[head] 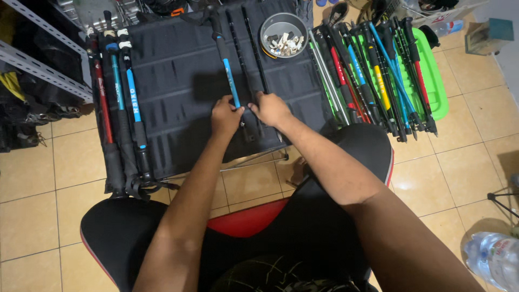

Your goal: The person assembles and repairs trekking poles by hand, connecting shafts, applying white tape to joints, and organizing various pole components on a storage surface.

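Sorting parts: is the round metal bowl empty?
Not empty: the round metal bowl holds small pale pieces piled at one side.

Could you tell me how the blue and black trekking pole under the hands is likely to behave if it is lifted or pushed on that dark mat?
The trekking pole looks like a thin rigid tube, so it would probably stay stiff and feel light for its length. Being round, it may roll sideways on the dark mat if pushed. The left hand and right hand grip near one end, so the far end might dip.

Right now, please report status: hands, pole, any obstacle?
Left hand and right hand both grip the blue-black trekking pole on the dark cot. Metal bowl sits beside the pole's far end.
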